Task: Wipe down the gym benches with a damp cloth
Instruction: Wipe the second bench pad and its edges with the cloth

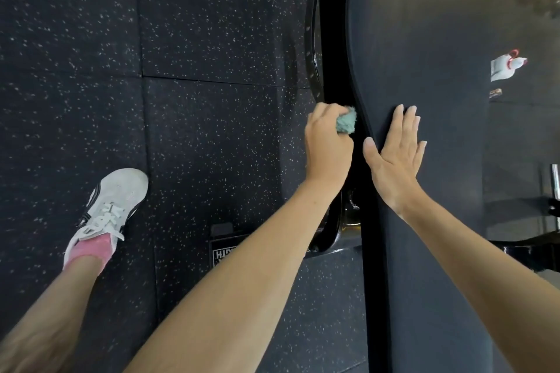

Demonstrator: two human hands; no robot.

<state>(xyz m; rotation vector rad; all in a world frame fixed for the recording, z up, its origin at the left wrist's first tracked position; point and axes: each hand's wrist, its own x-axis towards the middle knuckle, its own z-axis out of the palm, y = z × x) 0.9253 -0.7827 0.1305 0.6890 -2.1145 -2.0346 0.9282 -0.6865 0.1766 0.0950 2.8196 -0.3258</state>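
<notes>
Cloth [347,123] bunched in left grip [328,145], fingers curled round it, against side edge of surface [424,39]. Right grip [394,157] flat on top, fingers straight, bracing. Step: wiping edge. Next likely: drag cloth along edge, keeping pressure.

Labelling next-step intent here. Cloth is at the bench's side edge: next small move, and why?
Probably slide the left hand with the cloth along the side edge of the bench pad. The cloth is bunched in its curled fingers against that edge, and the right hand lies flat on the pad's top, seemingly bracing.
</notes>
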